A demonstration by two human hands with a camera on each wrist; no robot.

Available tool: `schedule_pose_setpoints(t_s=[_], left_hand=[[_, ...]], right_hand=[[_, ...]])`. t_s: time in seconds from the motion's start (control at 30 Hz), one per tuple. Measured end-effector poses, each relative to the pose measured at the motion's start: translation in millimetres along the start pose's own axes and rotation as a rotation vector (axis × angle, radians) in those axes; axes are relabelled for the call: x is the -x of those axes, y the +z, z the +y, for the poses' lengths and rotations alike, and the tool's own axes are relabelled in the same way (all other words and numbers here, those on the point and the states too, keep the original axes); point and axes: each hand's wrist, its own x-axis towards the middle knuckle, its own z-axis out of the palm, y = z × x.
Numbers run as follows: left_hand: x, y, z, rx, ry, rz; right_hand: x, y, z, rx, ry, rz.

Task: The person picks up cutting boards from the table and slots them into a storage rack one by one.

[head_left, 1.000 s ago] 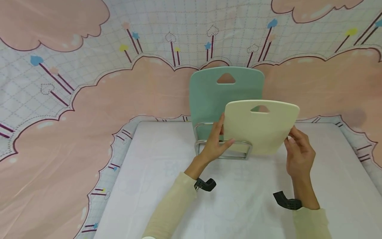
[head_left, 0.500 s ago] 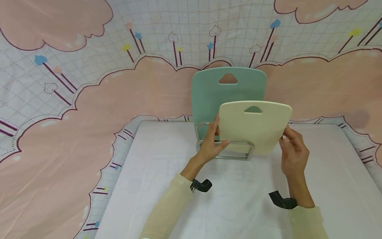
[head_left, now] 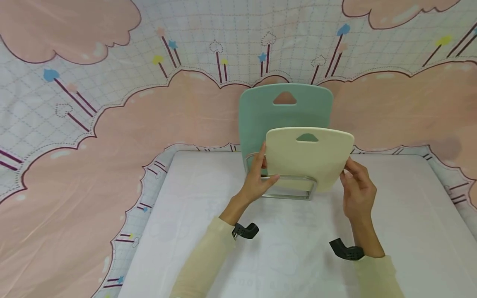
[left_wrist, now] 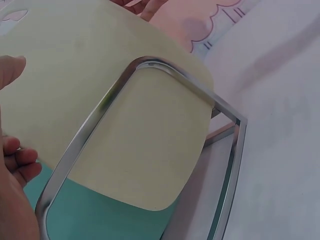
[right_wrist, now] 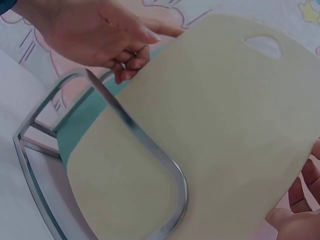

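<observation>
A cream cutting board [head_left: 309, 155] stands slightly tilted behind the front loop of a metal rack [left_wrist: 89, 126]. My left hand [head_left: 253, 183] holds its left edge, thumb towards the front and fingers round the side. At the opposite edge, my right hand [head_left: 358, 192] pinches the board between thumb and fingers; the wrist view shows these fingertips [right_wrist: 297, 197] partly behind it. A larger green cutting board [head_left: 257, 114] stands upright at the back of the rack, its lower part mostly covered by the cream one.
The rack rests on a white-covered table [head_left: 193, 231]. Behind it hangs a patterned pink and white cloth [head_left: 201, 111]. A black wrist device [head_left: 246, 230] sits on the left wrist, and a similar device [head_left: 346, 250] on the right.
Both hands have moved left with the cream board, bringing it further in front of the green board and more within the rack's width. The green board stays in place.
</observation>
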Motion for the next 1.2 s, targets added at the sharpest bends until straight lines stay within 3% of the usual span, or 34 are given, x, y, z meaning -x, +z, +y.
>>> schedule_pose_setpoints(t_s=[0.67,0.97,1.2], left_hand=[[11.7,-19.8,-3.2,-0.016,0.020,0.009],[20.0,-24.3,-3.6,-0.039,-0.037,0.021],[24.7,-27.8,-5.9,-0.045,-0.019,0.051]], right_hand=[[5.9,10,14,-0.017,0.020,-0.015],[7.5,18,19,0.011,0.026,-0.013],[12.5,21,23,0.012,0.051,-0.020]])
